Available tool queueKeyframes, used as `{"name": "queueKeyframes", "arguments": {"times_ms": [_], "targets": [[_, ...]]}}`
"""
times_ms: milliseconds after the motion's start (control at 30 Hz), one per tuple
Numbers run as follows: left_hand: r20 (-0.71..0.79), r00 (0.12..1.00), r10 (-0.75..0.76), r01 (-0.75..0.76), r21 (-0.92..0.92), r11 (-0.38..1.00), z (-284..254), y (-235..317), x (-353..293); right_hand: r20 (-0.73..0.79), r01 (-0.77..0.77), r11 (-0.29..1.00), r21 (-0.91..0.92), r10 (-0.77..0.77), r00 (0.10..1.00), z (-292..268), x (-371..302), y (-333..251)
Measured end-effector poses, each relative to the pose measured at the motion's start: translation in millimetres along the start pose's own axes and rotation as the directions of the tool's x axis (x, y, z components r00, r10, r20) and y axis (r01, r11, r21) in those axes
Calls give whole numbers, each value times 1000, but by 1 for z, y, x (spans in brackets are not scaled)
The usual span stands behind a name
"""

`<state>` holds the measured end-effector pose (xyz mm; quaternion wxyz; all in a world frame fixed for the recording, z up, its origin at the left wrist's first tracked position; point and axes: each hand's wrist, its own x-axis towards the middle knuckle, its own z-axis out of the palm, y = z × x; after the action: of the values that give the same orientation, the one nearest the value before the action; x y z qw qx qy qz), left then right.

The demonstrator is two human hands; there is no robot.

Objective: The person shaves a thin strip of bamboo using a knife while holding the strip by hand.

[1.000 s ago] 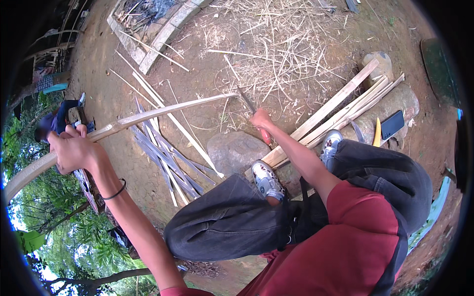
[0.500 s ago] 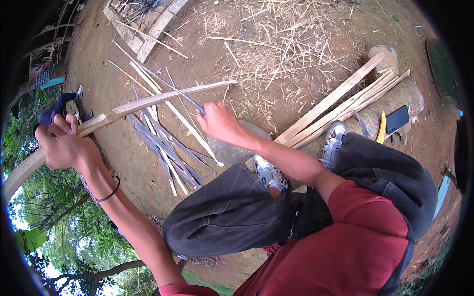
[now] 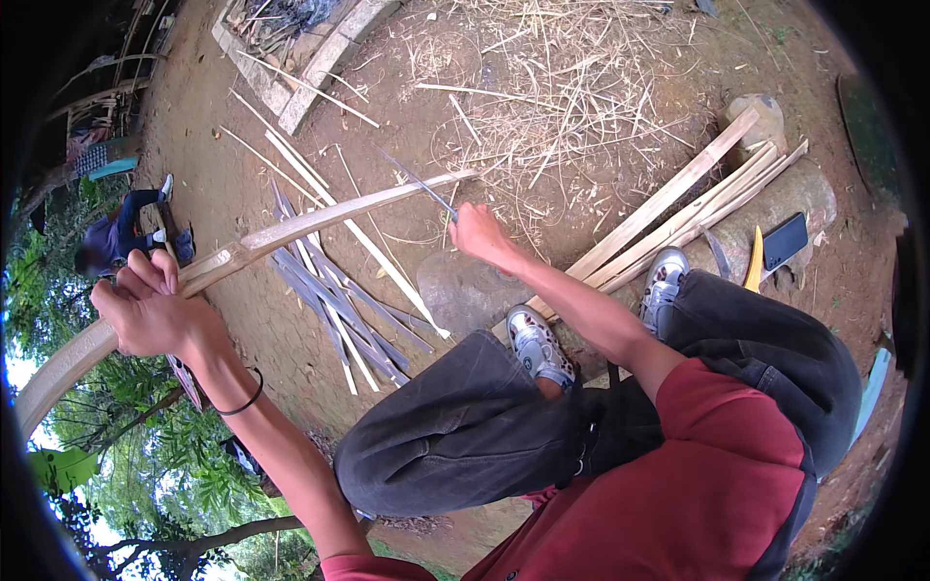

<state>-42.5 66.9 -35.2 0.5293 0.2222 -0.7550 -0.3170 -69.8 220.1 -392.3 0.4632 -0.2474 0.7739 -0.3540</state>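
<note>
My left hand (image 3: 150,302) is closed around a long, pale bamboo strip (image 3: 320,218), which curves from the left edge up to a thin tip near the middle. A node shows on the strip just beyond that hand. In my right hand (image 3: 484,237) is a knife (image 3: 418,180), its handle hidden in the closed fingers. The narrow dark blade points up and left and crosses the strip close to its thin end. Whether the edge touches the bamboo I cannot tell.
Several dark and pale strips (image 3: 334,300) lie on the dirt at left. Shavings (image 3: 562,107) spread ahead. Split lengths (image 3: 678,208) rest against a log (image 3: 809,189) holding a phone (image 3: 785,240) and a yellow curved object (image 3: 755,259). Another person (image 3: 121,228) sits far left.
My right hand and the knife have moved right along the strip toward its thin tip. My left hand, still gripping the strip, has shifted slightly right. The view has shifted a little too.
</note>
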Motion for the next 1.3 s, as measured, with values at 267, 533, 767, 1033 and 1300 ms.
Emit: {"name": "queueKeyframes", "arguments": {"times_ms": [267,533,767,1033,1300], "targets": [[-100,989,-108,94,-134,987,11,6,-1,-32,-118,993,-29,117,993,-1,36,39],[-113,984,-139,126,-119,985,19,10,-2,-173,-94,995,-33,87,981,21,49,81],[-134,983,-124,114,-81,990,9,11,-4,-75,14,998,-54,-18,997,-6,25,10],[-2,998,-62,61,-171,983,3,16,-20,0,-238,971,11,238,971,3,53,66],[93,982,-166,183,-226,957,4,42,-41,-168,141,982,128,-119,979,2,17,16]]}}
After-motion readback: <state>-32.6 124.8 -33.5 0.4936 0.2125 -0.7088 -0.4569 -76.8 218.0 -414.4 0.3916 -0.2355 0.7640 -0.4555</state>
